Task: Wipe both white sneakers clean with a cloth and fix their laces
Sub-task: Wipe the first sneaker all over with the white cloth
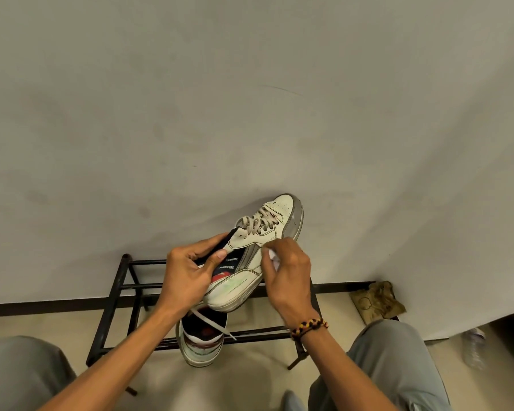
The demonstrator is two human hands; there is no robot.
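White sneaker (258,250) held aloft, left hand (190,271) fingers gripping its collar, right hand (285,271) fingers pinching white cloth (272,256) against its side

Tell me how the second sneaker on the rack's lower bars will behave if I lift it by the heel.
The second sneaker probably stays stiff, since its thick sole looks rigid. Its loose lace lies undone across the opening, so it will likely dangle and may snag the black rack. Resting across thin bars, it could tip if nudged.
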